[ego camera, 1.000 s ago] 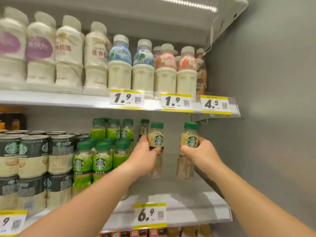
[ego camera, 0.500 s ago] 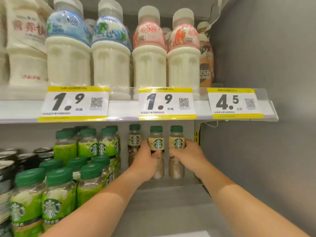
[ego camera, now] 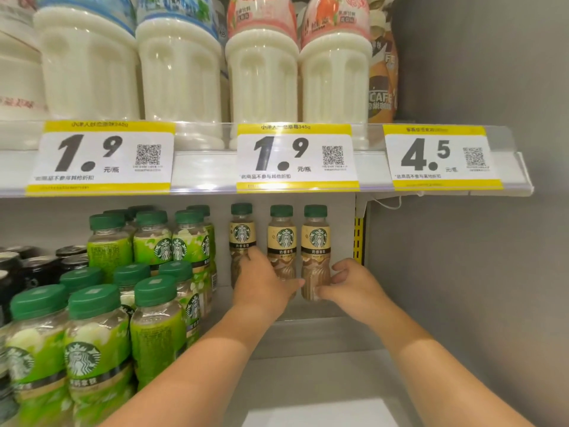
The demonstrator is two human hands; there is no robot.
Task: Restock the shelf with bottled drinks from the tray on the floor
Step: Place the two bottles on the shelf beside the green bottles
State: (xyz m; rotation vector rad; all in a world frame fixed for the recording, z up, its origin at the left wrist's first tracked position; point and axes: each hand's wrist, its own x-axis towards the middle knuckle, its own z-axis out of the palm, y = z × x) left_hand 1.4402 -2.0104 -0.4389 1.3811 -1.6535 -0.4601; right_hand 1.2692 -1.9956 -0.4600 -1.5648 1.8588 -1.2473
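Three beige-label coffee bottles with green caps stand in a row at the back of the lower shelf [ego camera: 311, 362]. My left hand [ego camera: 264, 285] is wrapped around the lower half of the middle coffee bottle [ego camera: 281, 238], its fingers reaching between that one and the left coffee bottle [ego camera: 242, 231]. My right hand [ego camera: 351, 282] holds the base of the right coffee bottle [ego camera: 315, 238], thumb in front and fingers curled on its right side. Both bottles stand upright against the back wall. The tray is out of view.
Green-label bottles [ego camera: 154, 318] fill the shelf's left side, with dark cans [ego camera: 37, 266] beyond them. The upper shelf edge [ego camera: 203, 172] with price tags hangs just above the bottle caps; white milk bottles [ego camera: 261, 78] stand on it. A grey side wall [ego camera: 462, 272] closes the right.
Both hands have pushed the two coffee bottles further back, beside a third one. My head has moved closer and lower under the upper shelf.
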